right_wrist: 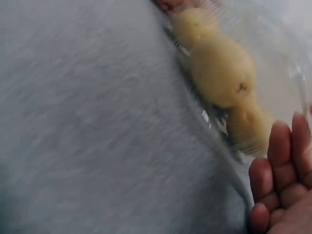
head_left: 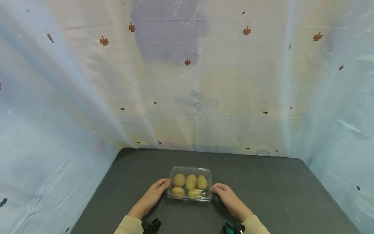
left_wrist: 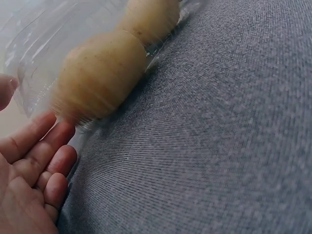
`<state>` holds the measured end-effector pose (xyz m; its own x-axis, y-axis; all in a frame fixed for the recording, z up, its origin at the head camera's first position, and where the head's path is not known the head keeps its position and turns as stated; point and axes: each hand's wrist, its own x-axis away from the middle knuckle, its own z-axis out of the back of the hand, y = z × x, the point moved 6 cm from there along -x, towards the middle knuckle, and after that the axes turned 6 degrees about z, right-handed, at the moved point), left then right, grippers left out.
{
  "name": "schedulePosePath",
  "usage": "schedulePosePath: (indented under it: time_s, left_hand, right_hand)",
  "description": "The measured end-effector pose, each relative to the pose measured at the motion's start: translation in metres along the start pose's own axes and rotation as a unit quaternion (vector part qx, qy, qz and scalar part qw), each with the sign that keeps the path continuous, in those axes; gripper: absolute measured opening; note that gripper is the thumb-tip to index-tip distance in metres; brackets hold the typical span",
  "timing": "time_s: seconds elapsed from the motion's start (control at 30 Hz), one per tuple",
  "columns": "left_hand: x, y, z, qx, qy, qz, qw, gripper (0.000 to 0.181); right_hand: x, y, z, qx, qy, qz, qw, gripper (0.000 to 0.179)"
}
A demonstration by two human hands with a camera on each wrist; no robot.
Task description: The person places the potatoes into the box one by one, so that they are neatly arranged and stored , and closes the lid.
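A clear plastic container (head_left: 190, 199) with several yellow-brown potatoes (head_left: 191, 182) inside sits over the dark table in the head view. At its left end my left hand (head_left: 153, 195) holds the side, thumb above and fingers lower down. My right hand (head_left: 229, 199) holds the opposite end at the right edge. In the left wrist view, fingertips (left_wrist: 63, 129) meet the plastic wall beside a potato (left_wrist: 102, 73). The right wrist view has the fingers (right_wrist: 280, 146) against the other end wall, close to a potato (right_wrist: 248, 126).
A dark grey cloth-covered table (head_left: 263, 188) extends around the container. Behind it and at both sides hangs a pale patterned sheet (head_left: 204, 81) with brown leaf shapes. Black bands (head_left: 151, 225) are worn at the wrists, below light sleeves (head_left: 130, 225).
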<state>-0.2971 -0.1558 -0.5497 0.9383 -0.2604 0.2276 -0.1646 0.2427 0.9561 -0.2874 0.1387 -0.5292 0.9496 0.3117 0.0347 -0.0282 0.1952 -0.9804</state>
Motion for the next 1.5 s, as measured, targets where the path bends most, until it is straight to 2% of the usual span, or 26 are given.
schedulePosePath:
  time_s: [0.17,0.27,0.43,0.57,0.67,0.97,1.5]
  left_hand:
    - [-0.002,-0.003,-0.001,0.003,0.004,0.004,1.0000,0.059]
    - [-0.003,-0.006,-0.002,0.004,0.001,0.004,1.0000,0.060]
    - [-0.005,-0.006,-0.001,0.003,-0.001,-0.001,1.0000,0.059]
    - [-0.005,-0.004,0.000,0.004,0.001,-0.003,1.0000,0.057]
    - [-0.004,-0.002,-0.001,0.002,-0.001,-0.006,1.0000,0.058]
    - [-0.004,-0.004,0.000,0.006,0.006,-0.004,1.0000,0.059]
    - [-0.002,-0.001,-0.001,0.004,0.012,-0.004,0.9999,0.057]
  right_hand:
    - [-0.006,0.004,0.003,-0.020,0.039,-0.020,0.9988,0.028]
    - [-0.004,0.007,0.004,-0.014,0.043,-0.019,0.9988,0.033]
    - [0.006,0.005,0.003,0.023,-0.002,0.009,0.9997,0.038]
    - [0.010,0.000,-0.001,0.030,-0.051,0.034,0.9976,0.031]
    - [0.011,-0.003,-0.003,0.031,-0.069,0.047,0.9960,0.027]
    - [0.010,-0.007,-0.004,-0.013,-0.075,0.011,0.9970,0.037]
    - [0.006,0.001,-0.003,0.003,-0.072,0.011,0.9974,0.036]
